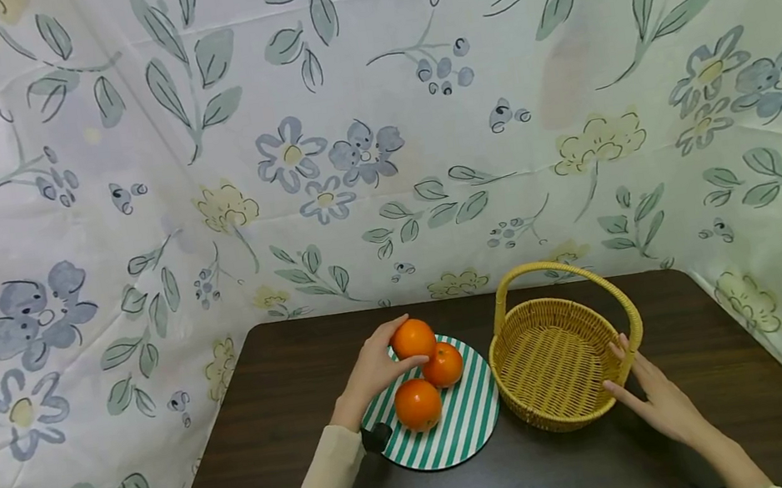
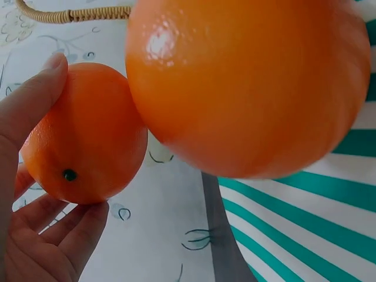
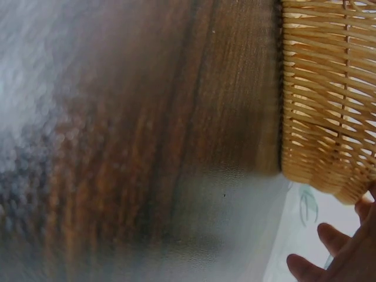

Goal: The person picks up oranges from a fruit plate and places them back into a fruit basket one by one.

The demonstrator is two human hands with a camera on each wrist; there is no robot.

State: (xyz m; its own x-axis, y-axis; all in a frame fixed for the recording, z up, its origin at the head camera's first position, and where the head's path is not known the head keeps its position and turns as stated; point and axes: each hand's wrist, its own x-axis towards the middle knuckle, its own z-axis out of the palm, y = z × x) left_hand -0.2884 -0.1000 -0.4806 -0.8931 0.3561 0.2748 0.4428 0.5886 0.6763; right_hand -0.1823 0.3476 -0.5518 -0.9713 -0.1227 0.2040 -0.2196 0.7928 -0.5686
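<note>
My left hand (image 1: 374, 360) grips an orange (image 1: 412, 337) at the back of a green-and-white striped round plate (image 1: 475, 429). In the left wrist view, the thumb lies on one side of this orange (image 2: 88, 129) and the fingers curl under it; a small green stem mark shows. Two more oranges, one beside it (image 1: 444, 366) and one nearer the front (image 1: 418, 405), sit on the plate. My right hand (image 1: 660, 398) touches the right side of a yellow woven basket (image 1: 556, 358) near the handle base, its fingers spread in the right wrist view.
The basket's arched handle (image 1: 561, 262) stands up over its bare inside. Plate and basket stand close together on a dark wooden table (image 1: 277, 396). Floral cloth (image 1: 372, 221) hangs behind the table and along both sides.
</note>
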